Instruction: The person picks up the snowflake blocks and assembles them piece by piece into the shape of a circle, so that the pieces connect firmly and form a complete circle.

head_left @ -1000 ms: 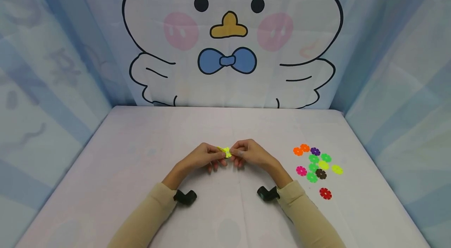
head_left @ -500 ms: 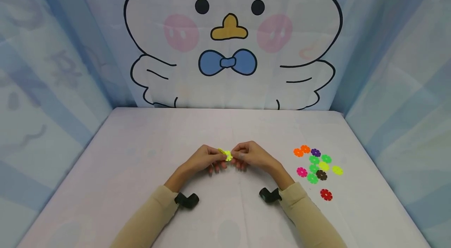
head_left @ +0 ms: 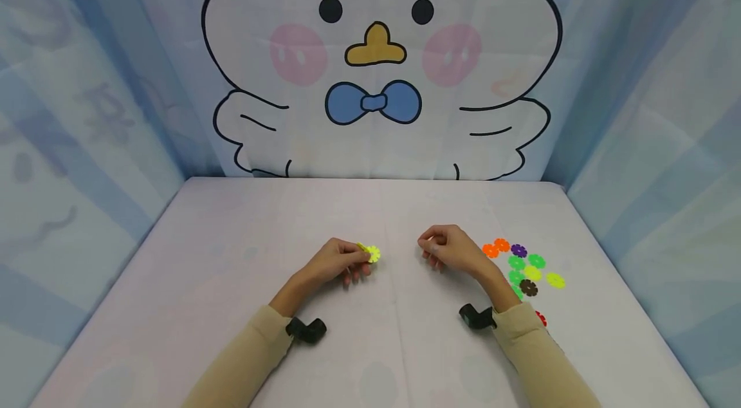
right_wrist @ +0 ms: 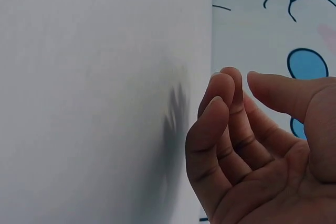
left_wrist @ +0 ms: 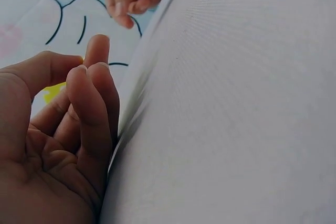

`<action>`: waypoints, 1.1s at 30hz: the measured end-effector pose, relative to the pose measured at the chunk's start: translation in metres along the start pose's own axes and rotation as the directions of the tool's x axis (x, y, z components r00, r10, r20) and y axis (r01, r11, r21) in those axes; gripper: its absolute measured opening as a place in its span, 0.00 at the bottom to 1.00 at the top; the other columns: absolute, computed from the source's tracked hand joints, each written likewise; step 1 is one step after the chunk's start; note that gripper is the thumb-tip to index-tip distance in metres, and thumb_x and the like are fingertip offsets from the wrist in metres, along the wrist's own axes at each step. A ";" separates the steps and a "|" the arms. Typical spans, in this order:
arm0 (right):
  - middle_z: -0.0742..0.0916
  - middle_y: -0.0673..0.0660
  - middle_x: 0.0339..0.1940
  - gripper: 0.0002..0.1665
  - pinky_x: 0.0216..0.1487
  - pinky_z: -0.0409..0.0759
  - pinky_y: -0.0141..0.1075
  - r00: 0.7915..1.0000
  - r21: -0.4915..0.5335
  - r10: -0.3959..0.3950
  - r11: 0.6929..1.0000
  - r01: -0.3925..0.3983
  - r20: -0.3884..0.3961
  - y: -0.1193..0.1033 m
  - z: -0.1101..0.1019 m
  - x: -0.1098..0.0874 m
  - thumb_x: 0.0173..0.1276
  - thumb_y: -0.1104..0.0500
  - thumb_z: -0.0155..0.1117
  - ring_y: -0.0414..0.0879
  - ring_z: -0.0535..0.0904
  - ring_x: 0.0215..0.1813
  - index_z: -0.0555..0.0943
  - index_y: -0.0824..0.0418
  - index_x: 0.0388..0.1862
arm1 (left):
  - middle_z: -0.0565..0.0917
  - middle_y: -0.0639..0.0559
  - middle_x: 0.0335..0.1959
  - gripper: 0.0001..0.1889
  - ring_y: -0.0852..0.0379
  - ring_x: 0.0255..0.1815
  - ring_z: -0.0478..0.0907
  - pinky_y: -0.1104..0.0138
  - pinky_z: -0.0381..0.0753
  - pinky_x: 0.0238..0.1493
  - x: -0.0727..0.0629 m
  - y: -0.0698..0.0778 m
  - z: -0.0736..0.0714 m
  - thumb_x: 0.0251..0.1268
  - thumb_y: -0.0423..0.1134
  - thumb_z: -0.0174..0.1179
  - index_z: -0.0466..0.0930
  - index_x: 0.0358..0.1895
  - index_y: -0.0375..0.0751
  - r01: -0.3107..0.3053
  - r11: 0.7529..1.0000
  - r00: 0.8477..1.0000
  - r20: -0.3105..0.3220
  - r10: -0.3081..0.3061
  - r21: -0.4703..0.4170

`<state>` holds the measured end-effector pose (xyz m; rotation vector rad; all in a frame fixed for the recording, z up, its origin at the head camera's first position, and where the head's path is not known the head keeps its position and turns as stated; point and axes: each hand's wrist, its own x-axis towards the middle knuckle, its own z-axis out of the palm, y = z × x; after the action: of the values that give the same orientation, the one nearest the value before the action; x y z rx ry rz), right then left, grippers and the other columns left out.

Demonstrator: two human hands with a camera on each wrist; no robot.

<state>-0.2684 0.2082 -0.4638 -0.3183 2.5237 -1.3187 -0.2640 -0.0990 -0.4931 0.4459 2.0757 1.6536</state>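
Note:
My left hand point(head_left: 338, 261) pinches yellow snowflake discs point(head_left: 375, 255) between thumb and forefinger, over the middle of the table. One disc faces the head camera and a second yellow piece sticks up at an angle behind it. In the left wrist view, only a bit of yellow disc point(left_wrist: 53, 93) shows behind the thumb. Off to the right, my right hand point(head_left: 454, 248) holds nothing; its fingers are loosely bent, and the right wrist view shows a gap between thumb point(right_wrist: 278, 92) and fingertips.
Beyond the right hand lie loose snowflake discs: orange point(head_left: 502, 245), purple point(head_left: 519, 251), several green point(head_left: 537, 260), yellow point(head_left: 556, 280) and dark brown point(head_left: 529, 287). A red disc point(head_left: 541, 318) is partly hidden by the right sleeve point(head_left: 538, 350). A cartoon-printed cloth point(head_left: 376, 144) hangs behind the table.
My right hand has let go of the yellow discs and moved right, toward the loose discs, and its arm now covers the pink one. The left hand stays put with the yellow discs.

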 end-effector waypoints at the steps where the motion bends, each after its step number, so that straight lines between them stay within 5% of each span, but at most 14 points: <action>1: 0.89 0.59 0.33 0.15 0.31 0.86 0.35 1.000 -0.011 0.009 1.000 -0.009 -0.016 0.003 -0.005 -0.002 0.81 0.55 0.64 0.46 0.81 0.28 0.84 0.66 0.52 | 0.89 0.57 0.28 0.16 0.61 0.25 0.79 0.73 0.79 0.22 0.000 0.000 0.000 0.78 0.42 0.63 0.88 0.46 0.29 0.003 1.000 1.000 -0.003 -0.003 -0.004; 17: 0.87 0.58 0.29 0.21 0.30 0.80 0.35 0.972 -0.227 0.069 0.966 -0.121 -0.223 0.047 -0.078 -0.045 0.78 0.54 0.65 0.46 0.79 0.28 0.81 0.68 0.60 | 0.89 0.54 0.29 0.15 0.60 0.26 0.80 0.71 0.82 0.26 -0.006 -0.003 -0.007 0.78 0.41 0.63 0.87 0.47 0.28 0.060 0.996 0.998 -0.008 -0.061 -0.065; 26: 0.86 0.60 0.32 0.20 0.30 0.79 0.35 0.974 -0.300 0.104 0.940 -0.162 -0.201 0.056 -0.089 -0.054 0.73 0.62 0.65 0.47 0.78 0.29 0.82 0.69 0.61 | 0.90 0.54 0.30 0.16 0.60 0.26 0.80 0.71 0.83 0.27 -0.009 -0.004 -0.009 0.78 0.42 0.62 0.87 0.48 0.29 0.069 0.995 0.998 0.001 -0.069 -0.076; 33: 0.85 0.61 0.36 0.23 0.31 0.72 0.36 0.983 -0.355 0.088 0.924 -0.140 -0.160 0.056 -0.091 -0.058 0.71 0.57 0.73 0.49 0.74 0.35 0.84 0.68 0.60 | 0.90 0.55 0.30 0.16 0.61 0.25 0.80 0.71 0.83 0.26 -0.009 -0.003 -0.009 0.79 0.41 0.62 0.87 0.48 0.28 0.054 0.995 0.999 0.004 -0.054 -0.084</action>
<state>-0.2492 0.3277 -0.4517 -0.1500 2.8549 -0.8496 -0.2616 -0.1120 -0.4935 0.3604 1.9906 1.7001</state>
